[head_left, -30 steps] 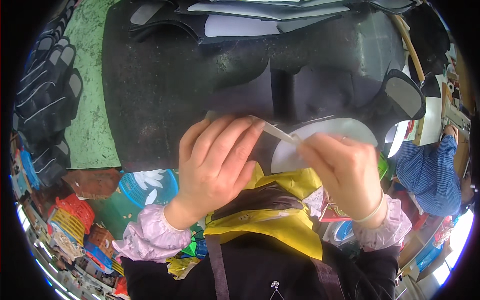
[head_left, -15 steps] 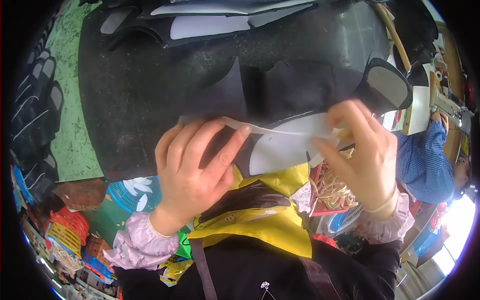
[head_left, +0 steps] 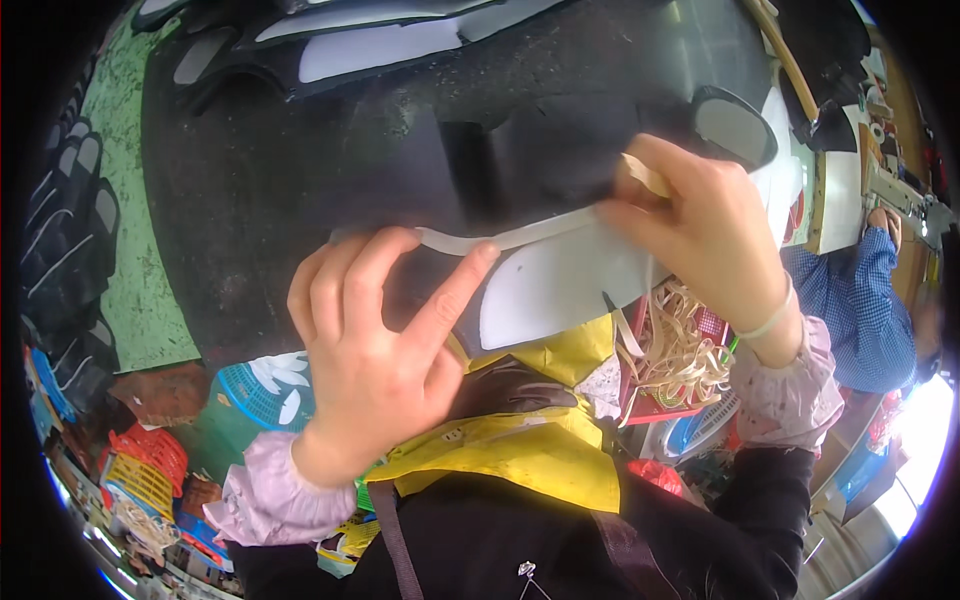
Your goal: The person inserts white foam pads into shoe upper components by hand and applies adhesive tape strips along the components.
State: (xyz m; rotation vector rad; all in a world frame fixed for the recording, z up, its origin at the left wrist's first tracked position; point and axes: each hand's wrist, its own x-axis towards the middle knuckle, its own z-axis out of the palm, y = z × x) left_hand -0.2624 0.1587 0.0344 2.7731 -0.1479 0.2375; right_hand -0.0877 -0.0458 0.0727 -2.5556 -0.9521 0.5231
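Observation:
A narrow white strip (head_left: 555, 230) runs along the edge where a dark, flat leather-like piece (head_left: 570, 150) meets a white-faced piece (head_left: 545, 290). My left hand (head_left: 375, 350) lies on the work with its fingers spread, the fingertips resting on the strip's left part. My right hand (head_left: 705, 225) is pinched around the strip's right end, and a pale beige tail sticks out between its fingers. Part of the strip is hidden under the right fingers. A grey oval patch (head_left: 735, 132) with a dark border lies beyond my right hand.
Dark and white cut pieces (head_left: 380, 45) lie at the far side of the black work surface (head_left: 250, 200). Beside my lap are a red basket of beige strips (head_left: 685, 345) and a blue basket (head_left: 250, 390) with white pieces. A co-worker in a blue checked sleeve (head_left: 855, 310) sits at right.
My right hand has moved up and slightly left, closing on the strip's end. The strip now lies flatter along the edge. My left hand has shifted slightly left; the work has moved left too.

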